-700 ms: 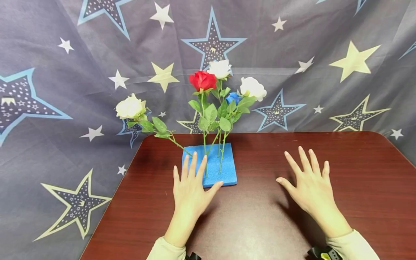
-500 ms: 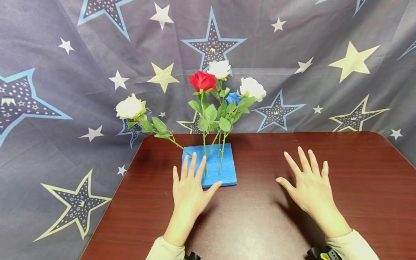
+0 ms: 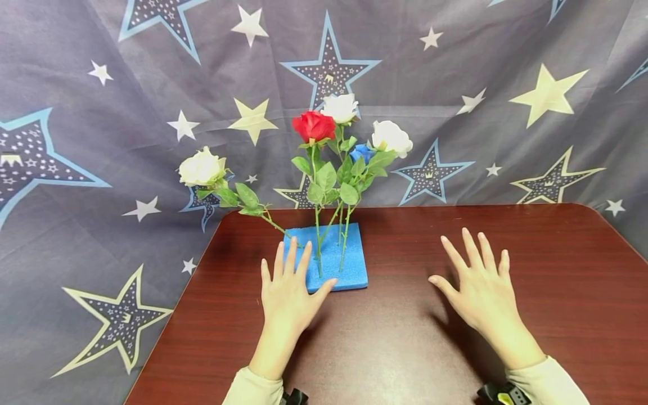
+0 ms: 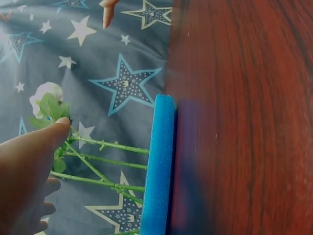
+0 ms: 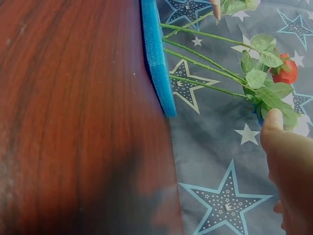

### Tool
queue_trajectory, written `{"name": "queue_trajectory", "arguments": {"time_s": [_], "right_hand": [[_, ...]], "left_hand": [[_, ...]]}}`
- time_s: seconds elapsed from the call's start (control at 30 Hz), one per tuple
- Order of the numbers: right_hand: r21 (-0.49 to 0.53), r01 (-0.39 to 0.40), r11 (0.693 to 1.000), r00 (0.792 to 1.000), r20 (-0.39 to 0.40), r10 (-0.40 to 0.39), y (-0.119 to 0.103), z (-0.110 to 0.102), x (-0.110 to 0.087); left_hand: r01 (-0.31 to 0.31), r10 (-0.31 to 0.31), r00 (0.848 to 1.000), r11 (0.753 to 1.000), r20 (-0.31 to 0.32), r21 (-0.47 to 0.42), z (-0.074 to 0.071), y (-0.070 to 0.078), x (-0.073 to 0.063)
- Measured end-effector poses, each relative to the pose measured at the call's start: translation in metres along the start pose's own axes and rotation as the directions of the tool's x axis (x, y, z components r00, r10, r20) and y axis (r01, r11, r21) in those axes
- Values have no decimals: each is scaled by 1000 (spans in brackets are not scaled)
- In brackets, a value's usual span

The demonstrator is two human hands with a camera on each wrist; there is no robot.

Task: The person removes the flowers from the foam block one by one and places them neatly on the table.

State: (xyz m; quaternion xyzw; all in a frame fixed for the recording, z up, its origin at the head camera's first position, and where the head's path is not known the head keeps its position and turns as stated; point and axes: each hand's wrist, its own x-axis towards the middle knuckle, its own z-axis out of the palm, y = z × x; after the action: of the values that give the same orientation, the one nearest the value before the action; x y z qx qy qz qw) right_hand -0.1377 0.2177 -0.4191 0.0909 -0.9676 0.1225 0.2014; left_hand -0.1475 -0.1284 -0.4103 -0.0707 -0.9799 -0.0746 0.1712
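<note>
Five stems stand in a blue foam block [image 3: 354,270] near the table's back left. Red tops one rose [image 3: 314,126], with a white rose [image 3: 340,108] behind it. To their right are another white rose [image 3: 392,138] and a low blue rose [image 3: 362,152]. A cream rose [image 3: 202,167] leans far out to the left. My left hand [image 3: 287,295], fingers spread, overlaps the block's front left corner in the head view and holds nothing. Well to the right, my right hand [image 3: 483,292] is spread palm down above the table, holding nothing; its shadow falls below it.
The dark red wooden table [image 3: 405,337] has rounded back corners. Behind it and along the left hangs a grey cloth [image 3: 430,84] printed with stars. Each wrist wears a black strap, and both sleeves are cream.
My left hand has shifted slightly left, uncovering a bit more of the foam block. My right hand has hardly moved, and the flowers stand as before.
</note>
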Motion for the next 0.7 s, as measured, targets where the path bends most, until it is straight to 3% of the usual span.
{"name": "queue_trajectory", "arguments": {"time_s": [0.43, 0.7], "right_hand": [[3, -3, 1000, 1000, 8, 3, -1, 1, -1], [7, 1, 1000, 1000, 14, -1, -1, 3, 0]], "left_hand": [[42, -40, 997, 999, 68, -24, 0, -13, 3], [34, -28, 991, 999, 131, -41, 4, -29, 6]]}}
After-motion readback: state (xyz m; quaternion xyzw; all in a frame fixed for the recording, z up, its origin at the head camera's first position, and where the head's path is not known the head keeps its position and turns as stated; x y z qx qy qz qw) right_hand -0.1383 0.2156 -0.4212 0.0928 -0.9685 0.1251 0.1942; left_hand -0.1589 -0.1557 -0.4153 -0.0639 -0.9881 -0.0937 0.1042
